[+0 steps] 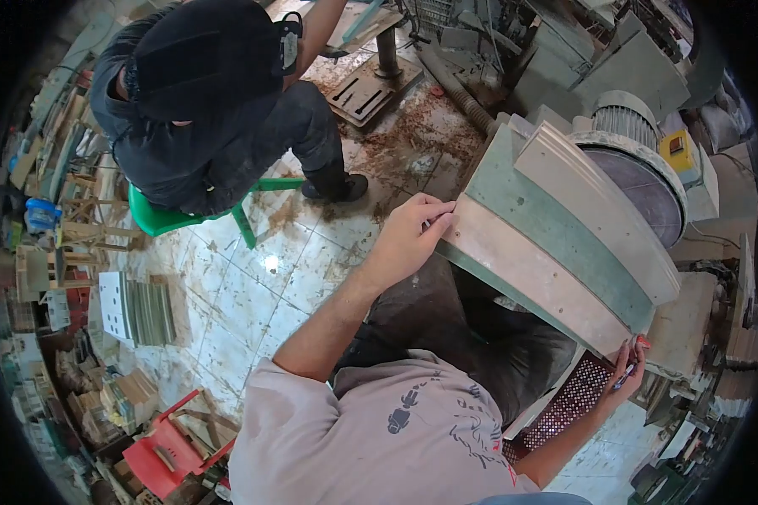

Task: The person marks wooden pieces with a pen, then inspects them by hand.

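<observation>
A pale curved wooden strip lies on a green board in front of me, with small dark holes along it. My left hand pinches the strip's near left end between thumb and fingers. At the other end, my right hand is closed around a slim pen with a bluish-white body. Something red shows at its fingertips, beside the strip's corner. Another pale curved piece with a stepped edge rests on the far side of the green board.
Behind the board stands a disc sander with a motor and a yellow switch box. A person in dark clothes sits on a green chair at left. A red chair, stacked panels and wood scraps line the left.
</observation>
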### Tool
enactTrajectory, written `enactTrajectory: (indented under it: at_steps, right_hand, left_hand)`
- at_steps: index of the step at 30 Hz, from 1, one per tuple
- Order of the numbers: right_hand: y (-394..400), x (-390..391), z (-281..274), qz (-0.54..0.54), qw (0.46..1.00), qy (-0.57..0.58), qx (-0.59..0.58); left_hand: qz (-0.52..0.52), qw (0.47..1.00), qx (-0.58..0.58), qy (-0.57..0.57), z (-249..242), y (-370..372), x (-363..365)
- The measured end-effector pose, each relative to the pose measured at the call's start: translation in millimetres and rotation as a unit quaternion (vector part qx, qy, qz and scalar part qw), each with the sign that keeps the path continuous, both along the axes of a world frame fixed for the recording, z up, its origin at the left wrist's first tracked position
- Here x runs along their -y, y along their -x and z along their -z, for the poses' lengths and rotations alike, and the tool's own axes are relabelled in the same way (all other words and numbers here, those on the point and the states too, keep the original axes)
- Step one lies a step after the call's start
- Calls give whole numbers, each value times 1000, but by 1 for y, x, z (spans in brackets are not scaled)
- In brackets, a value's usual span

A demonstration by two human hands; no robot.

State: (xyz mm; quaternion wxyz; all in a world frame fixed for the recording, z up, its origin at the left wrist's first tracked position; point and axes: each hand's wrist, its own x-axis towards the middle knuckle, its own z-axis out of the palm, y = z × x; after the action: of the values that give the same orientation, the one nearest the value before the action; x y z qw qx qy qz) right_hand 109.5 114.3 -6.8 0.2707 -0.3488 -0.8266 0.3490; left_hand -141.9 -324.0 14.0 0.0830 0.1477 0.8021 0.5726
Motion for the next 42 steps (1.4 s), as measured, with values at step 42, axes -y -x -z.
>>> enactTrajectory:
  at_steps: [42]
  right_hand:
    - [60,37,-87,-353,906,-7,232]
  left_hand:
    - [350,903,-103,228,-60,55,-8]
